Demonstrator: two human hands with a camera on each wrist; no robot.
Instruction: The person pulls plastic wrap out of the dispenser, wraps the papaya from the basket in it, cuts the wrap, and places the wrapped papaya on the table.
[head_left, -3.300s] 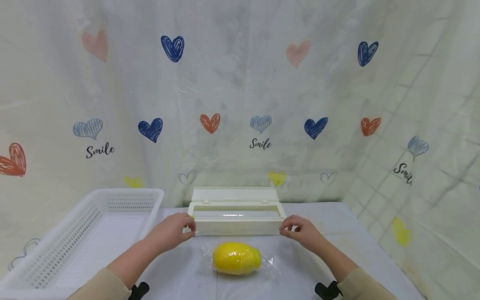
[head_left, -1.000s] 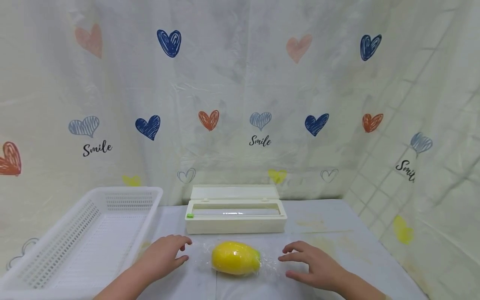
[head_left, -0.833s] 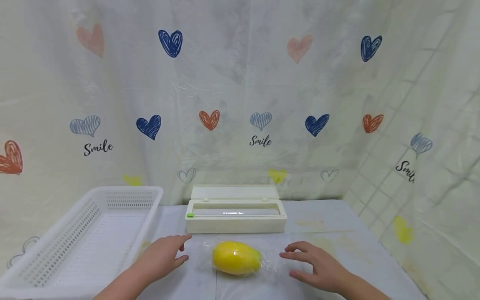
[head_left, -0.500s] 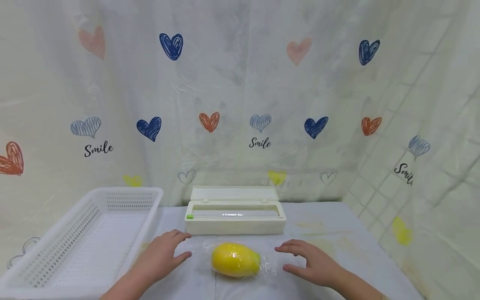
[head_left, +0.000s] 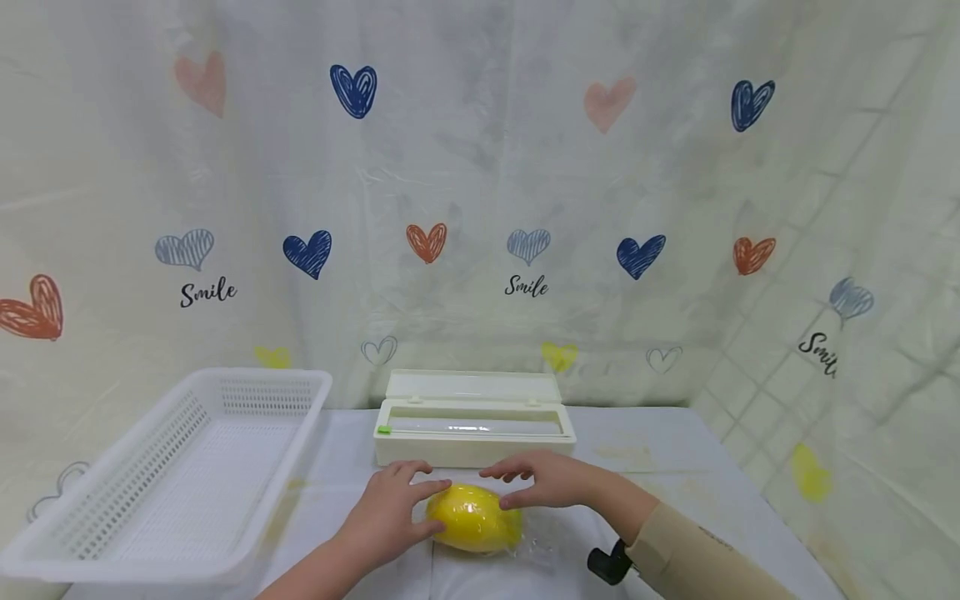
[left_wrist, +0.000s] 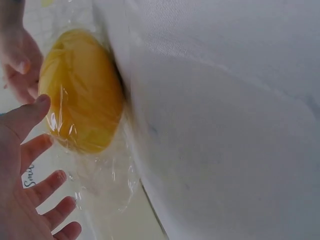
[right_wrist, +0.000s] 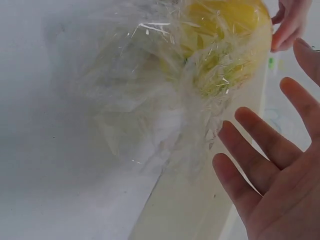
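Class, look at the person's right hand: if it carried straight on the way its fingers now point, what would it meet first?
Most likely the yellow fruit in its clear film: the right hand reaches leftward over its top, beside the left hand. Depth is unclear.

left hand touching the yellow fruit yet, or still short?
Cannot tell. Head view puts the left hand right against the wrapped yellow fruit; the left wrist view seems to show a thin gap at the thumb.

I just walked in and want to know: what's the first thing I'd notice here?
The bright yellow fruit wrapped in clear film, lying on the table near its front edge, with the left hand and right hand spread at either side of it. Behind it sits an open cream dispenser box, and a white basket stands to the left.
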